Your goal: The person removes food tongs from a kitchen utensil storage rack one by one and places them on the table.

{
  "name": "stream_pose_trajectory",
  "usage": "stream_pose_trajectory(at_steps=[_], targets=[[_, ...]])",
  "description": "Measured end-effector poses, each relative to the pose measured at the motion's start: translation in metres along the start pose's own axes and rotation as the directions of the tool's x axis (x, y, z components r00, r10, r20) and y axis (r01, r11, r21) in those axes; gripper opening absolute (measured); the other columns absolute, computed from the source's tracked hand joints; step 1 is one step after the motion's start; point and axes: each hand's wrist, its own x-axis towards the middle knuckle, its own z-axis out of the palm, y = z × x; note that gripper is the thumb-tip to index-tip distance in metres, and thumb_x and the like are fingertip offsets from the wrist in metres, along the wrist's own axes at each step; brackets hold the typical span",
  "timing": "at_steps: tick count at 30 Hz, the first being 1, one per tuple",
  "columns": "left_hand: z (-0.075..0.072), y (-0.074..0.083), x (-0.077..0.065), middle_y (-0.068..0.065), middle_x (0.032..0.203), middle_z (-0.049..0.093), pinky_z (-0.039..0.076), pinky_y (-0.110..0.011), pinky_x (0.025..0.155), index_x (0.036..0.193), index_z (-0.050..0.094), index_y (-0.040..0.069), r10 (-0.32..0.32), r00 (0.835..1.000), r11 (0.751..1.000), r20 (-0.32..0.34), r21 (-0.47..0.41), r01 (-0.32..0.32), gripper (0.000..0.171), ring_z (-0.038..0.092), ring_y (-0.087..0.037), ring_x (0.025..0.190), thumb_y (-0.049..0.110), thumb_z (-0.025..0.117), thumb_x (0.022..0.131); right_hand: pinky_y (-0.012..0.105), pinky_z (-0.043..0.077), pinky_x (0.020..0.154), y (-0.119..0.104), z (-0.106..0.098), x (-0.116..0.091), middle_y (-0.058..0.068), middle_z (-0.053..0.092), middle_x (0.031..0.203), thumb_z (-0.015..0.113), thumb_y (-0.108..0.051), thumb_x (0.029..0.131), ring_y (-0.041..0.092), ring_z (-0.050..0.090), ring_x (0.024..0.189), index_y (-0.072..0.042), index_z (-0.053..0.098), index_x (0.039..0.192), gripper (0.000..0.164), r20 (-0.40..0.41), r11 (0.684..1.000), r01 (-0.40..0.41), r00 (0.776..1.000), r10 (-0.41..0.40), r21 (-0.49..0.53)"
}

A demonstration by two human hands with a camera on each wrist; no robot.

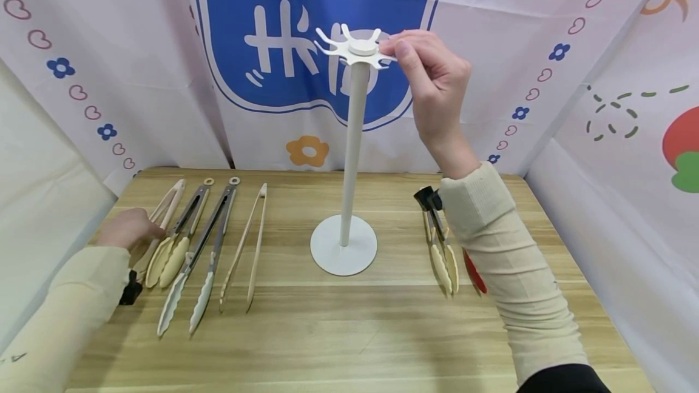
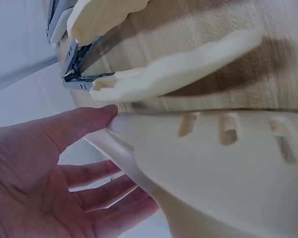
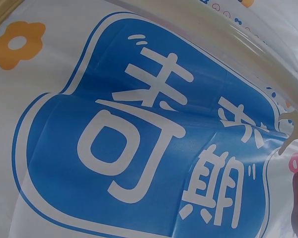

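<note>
A white stand (image 1: 354, 150) with a round base rises in the middle of the table, its top a ring of curved hooks (image 1: 334, 47). My right hand (image 1: 441, 77) pinches one of these hooks on the right side. Only a finger's edge and a few hooks (image 3: 294, 130) enter the right wrist view. Low at the far left, my left hand (image 1: 130, 228) grips pale cream tongs (image 1: 168, 202). In the left wrist view the thumb lies along the upper edge of the slotted cream tongs, with the other fingers on the far side.
Cream-tipped metal tongs (image 1: 180, 253), long grey-tipped tongs (image 1: 204, 284) and slim beige tongs (image 1: 256, 241) lie right of my left hand. Short cream-tipped tongs (image 1: 445, 265) and a red-tipped utensil (image 1: 475, 272) lie by my right sleeve. A printed cloth (image 1: 262, 138) hangs behind the table.
</note>
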Motion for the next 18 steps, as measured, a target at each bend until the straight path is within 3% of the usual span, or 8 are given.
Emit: stream_pose_trajectory(at_steps=[6, 10, 14, 18], targets=[[0.0, -0.001, -0.001, -0.015, 0.071, 0.051, 0.044, -0.035, 0.055, 0.076, 0.051, -0.003, 0.019, 1.0, 1.0, -0.007, 0.001, -0.019, 0.04, 0.047, -0.024, 0.064, 0.035, 0.065, 0.077, 0.032, 0.048, 0.084, -0.001, 0.001, 0.001, 0.021, 0.067, 0.08, 0.052, 0.008, 0.084, 0.015, 0.06, 0.087, 0.013, 0.066, 0.078, 0.016, -0.002, 1.0, -0.009, 1.0, 0.009, 0.001], [-0.002, -0.001, -0.002, -0.022, 0.078, 0.055, 0.046, -0.041, 0.059, 0.083, 0.052, -0.01, 0.043, 0.999, 0.999, -0.003, -0.003, -0.043, 0.049, 0.051, -0.028, 0.067, 0.038, 0.063, 0.079, 0.032, 0.048, 0.084, -0.001, 0.0, 0.001, 0.021, 0.067, 0.081, 0.052, 0.008, 0.084, 0.015, 0.06, 0.087, 0.013, 0.066, 0.078, 0.016, 0.0, 1.0, -0.012, 1.0, 0.012, -0.003], [-0.004, 0.002, -0.002, -0.025, 0.08, 0.057, 0.046, -0.049, 0.062, 0.084, 0.053, -0.012, 0.105, 0.993, 0.994, -0.055, -0.022, -0.106, 0.049, 0.055, -0.033, 0.07, 0.036, 0.06, 0.083, 0.032, 0.048, 0.084, 0.0, -0.001, 0.0, 0.022, 0.066, 0.081, 0.052, 0.008, 0.084, 0.014, 0.06, 0.087, 0.013, 0.066, 0.079, 0.016, 0.006, 1.0, -0.014, 1.0, 0.014, -0.013], [-0.006, 0.012, -0.002, -0.017, 0.072, 0.054, 0.047, -0.041, 0.056, 0.079, 0.049, -0.007, 0.141, 0.985, 0.989, -0.097, -0.039, -0.145, 0.045, 0.053, -0.028, 0.066, 0.038, 0.057, 0.085, 0.032, 0.048, 0.084, 0.001, -0.003, 0.0, 0.022, 0.067, 0.082, 0.052, 0.008, 0.084, 0.014, 0.06, 0.087, 0.012, 0.067, 0.079, 0.016, 0.013, 1.0, -0.015, 1.0, 0.015, -0.014]])
